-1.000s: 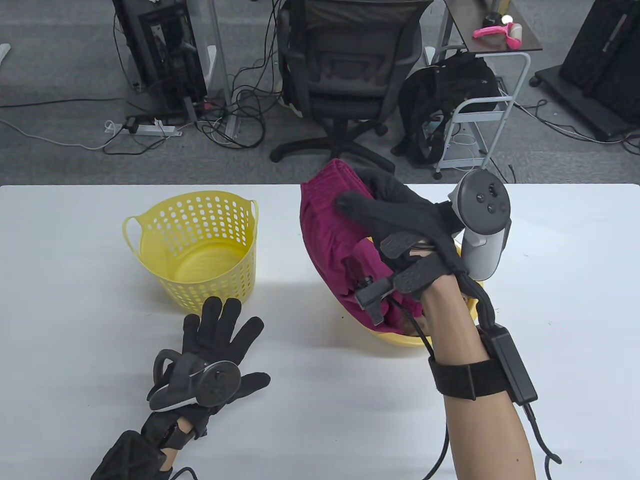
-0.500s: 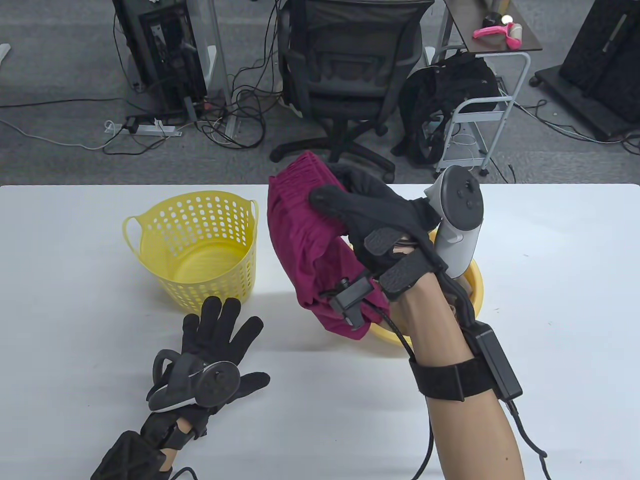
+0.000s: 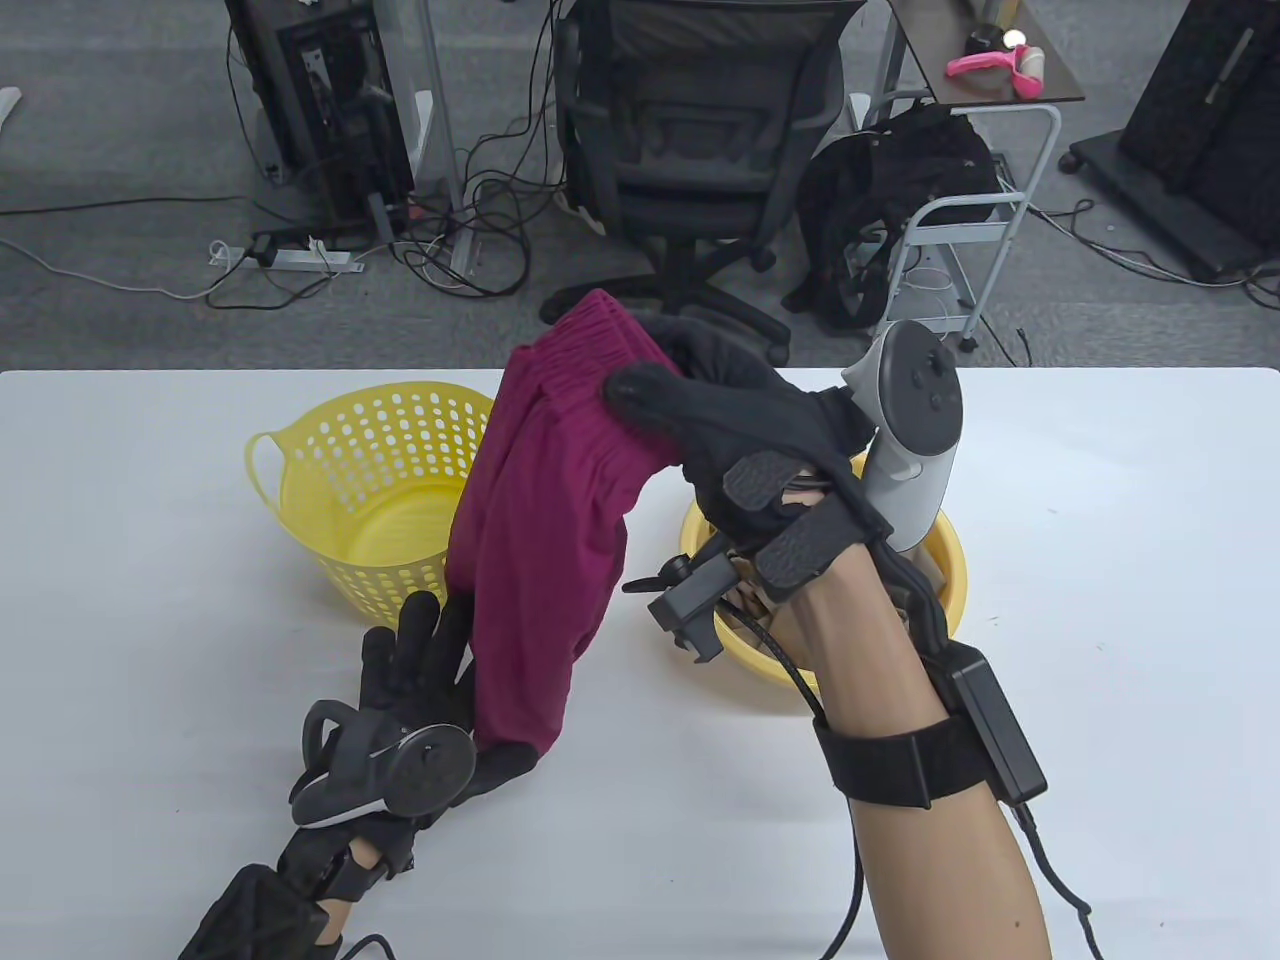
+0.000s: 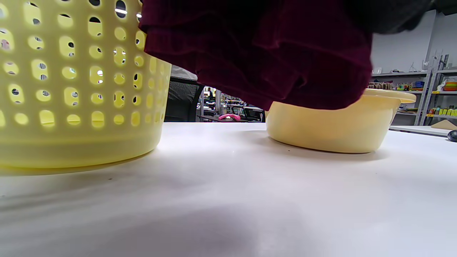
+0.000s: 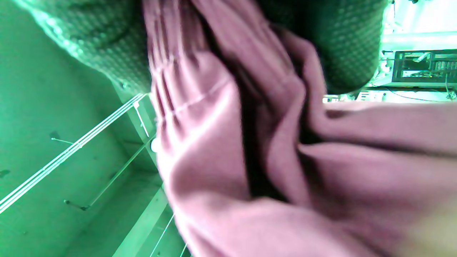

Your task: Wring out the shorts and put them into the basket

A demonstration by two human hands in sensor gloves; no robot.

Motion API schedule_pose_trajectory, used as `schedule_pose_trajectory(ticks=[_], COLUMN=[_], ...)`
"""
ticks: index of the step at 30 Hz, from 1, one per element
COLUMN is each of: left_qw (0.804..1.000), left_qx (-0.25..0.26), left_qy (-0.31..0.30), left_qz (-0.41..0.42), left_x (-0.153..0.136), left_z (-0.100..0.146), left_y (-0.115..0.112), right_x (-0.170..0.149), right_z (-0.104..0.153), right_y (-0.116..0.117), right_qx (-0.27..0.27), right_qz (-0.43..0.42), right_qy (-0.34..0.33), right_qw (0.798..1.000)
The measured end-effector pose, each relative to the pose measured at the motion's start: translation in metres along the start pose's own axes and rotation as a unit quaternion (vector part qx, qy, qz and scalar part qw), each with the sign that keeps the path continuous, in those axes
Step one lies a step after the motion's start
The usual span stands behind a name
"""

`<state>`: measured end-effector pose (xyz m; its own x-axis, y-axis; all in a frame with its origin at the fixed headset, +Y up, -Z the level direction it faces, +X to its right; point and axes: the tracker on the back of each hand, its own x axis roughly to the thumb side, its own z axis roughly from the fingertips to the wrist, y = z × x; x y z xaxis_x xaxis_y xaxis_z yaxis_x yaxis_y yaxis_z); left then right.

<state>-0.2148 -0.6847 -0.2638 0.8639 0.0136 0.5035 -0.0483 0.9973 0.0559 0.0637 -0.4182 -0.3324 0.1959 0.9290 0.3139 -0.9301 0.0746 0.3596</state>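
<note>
Shorts (image 3: 540, 540) hang lengthwise from the gripping right hand (image 3: 745, 440), their hem over the flat, spread left hand (image 3: 425, 690), beside the basket (image 3: 300, 500).

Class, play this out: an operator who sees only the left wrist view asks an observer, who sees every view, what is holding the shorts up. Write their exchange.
Operator: I see cloth hanging at the top of my view. What holds it?
Observer: The right hand grips the shorts by the waistband, up off the table.
Operator: And the left hand?
Observer: The left hand lies flat on the table with straight fingers. The hem hangs over them; I cannot tell whether it touches.
Operator: Is anything in the basket?
Observer: No. The basket holds nothing; the shorts hang in front of its right side, not inside.
</note>
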Motion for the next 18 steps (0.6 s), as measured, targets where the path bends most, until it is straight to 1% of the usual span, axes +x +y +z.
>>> schedule_pose_trajectory(ticks=[10,18], left_qw=[1.000,1.000], left_qx=[0.008,0.020], left_qy=[0.001,0.009], left_qz=[0.000,0.008], left_x=[0.001,0.001], left_z=[0.000,-0.001], left_y=[0.001,-0.001], right_x=[-0.002,-0.006], right_z=[-0.001,0.001], right_y=[-0.011,-0.016], right_qx=[-0.012,-0.015], right_qz=[0.021,0.019], right_qy=[0.003,0.007], right_qw=[1.000,1.000])
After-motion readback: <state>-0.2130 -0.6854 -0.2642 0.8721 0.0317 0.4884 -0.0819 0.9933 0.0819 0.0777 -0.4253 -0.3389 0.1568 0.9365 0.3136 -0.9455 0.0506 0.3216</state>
